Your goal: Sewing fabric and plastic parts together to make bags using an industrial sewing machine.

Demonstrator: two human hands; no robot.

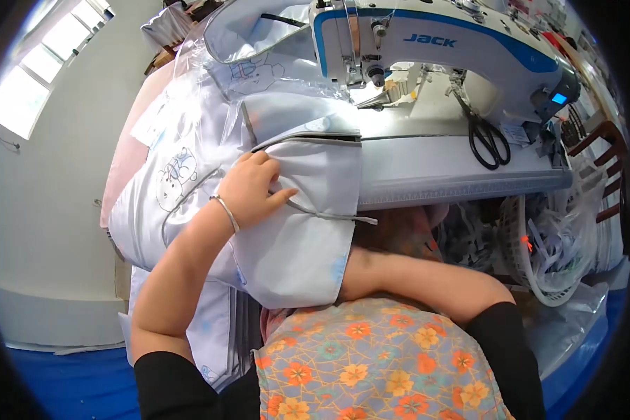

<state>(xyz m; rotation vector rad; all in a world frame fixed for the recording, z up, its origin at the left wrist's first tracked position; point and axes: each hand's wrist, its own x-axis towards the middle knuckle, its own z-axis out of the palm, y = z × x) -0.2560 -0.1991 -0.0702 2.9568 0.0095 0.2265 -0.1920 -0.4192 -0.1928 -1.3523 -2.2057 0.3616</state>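
Note:
A white fabric piece [297, 255] with dark grey piping and a thin grey-white tie hangs over the front edge of the sewing machine's bed. Across its upper left part lies my left hand [255, 189], fingers bent into the cloth just below a piped edge and thumb stuck out to the right. My right forearm reaches in from the right, and my right hand goes under the fabric's lower right side; only the wrist [360, 271] shows, its fingers hidden. The white and blue sewing machine [434, 42] stands beyond, its needle area right of the fabric's upper end.
Black scissors [488, 140] lie on the machine bed [427, 164]. More white fabric with line-drawn bears [177, 178] is heaped at left, partly under clear plastic. A white basket [539, 280] of scraps stands at lower right. Behind it is a brown wooden chair [612, 154].

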